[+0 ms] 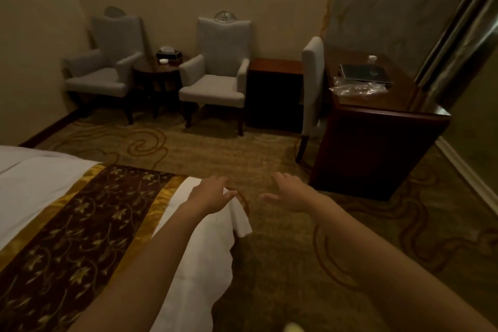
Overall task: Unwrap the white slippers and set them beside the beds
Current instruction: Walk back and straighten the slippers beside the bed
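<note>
Both my arms reach forward over the foot corner of a bed [40, 178] with white sheets and a brown-and-gold runner [80, 224]. My left hand [211, 194] hovers above the bed's corner, fingers apart, holding nothing. My right hand [289, 193] is held over the carpet, fingers spread and empty. On the dark wooden desk [382, 143] at the right lies a clear plastic package [358, 87]; I cannot tell what is in it. No slippers are clearly visible.
Two grey armchairs [215, 75] stand along the far wall with a small round table [159, 73] between them, holding a tissue box. A grey desk chair [312, 83] is pushed against the desk. Patterned carpet [242, 159] lies between bed and furniture.
</note>
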`<state>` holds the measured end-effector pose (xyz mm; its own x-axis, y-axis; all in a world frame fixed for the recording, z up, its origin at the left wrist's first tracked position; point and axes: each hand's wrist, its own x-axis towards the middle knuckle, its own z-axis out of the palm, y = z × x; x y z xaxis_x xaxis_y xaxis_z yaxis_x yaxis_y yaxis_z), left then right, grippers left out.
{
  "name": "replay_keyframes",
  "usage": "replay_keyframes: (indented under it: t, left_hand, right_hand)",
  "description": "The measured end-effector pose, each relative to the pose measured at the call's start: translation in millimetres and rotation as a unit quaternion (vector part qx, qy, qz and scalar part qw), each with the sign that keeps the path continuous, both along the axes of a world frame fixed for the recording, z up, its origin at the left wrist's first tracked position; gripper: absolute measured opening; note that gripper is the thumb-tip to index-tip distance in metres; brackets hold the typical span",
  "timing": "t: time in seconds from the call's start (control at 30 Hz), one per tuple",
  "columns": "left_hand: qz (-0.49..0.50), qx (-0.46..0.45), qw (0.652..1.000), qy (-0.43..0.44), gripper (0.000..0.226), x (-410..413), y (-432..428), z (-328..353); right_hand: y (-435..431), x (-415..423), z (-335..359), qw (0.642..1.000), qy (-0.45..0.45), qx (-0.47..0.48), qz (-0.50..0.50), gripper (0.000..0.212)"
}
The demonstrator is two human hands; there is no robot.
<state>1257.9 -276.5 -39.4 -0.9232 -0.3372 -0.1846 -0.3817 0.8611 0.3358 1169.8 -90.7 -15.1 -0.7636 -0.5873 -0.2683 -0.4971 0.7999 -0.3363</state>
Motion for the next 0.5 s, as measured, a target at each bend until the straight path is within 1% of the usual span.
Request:
replay_keyframes:
  t: [0.13, 0.27, 0.4, 0.5]
  left_hand:
    - [0.030, 0.006, 0.999, -0.008, 0.055, -104.9, -39.7, -18.0]
    - [0.086, 0.015, 0.996, -0.014, 0.053, -197.7, -93.6, -23.3]
    - [0.146, 0.007, 0.989, -0.027, 0.056, -257.1, -152.4, -18.9]
    - [0.191, 0.021, 0.981, -0.041, 0.054, -292.6, -197.0, -21.4]
  right_hand:
    - [-42.7, -115.5, -17.4, 0.999, -0.007, 0.008, 0.051, 0.076]
    - [-98.3, -233.0, -21.6, 0.994, -0.015, 0.008, 0.104, 0.078]
    - [-166.1, -320.1, -18.1, 0.984, -0.018, 0.033, 0.172, 0.080]
    - [-224.2, -378.5, -21.2, 0.977, -0.040, 0.026, 0.210, 0.078]
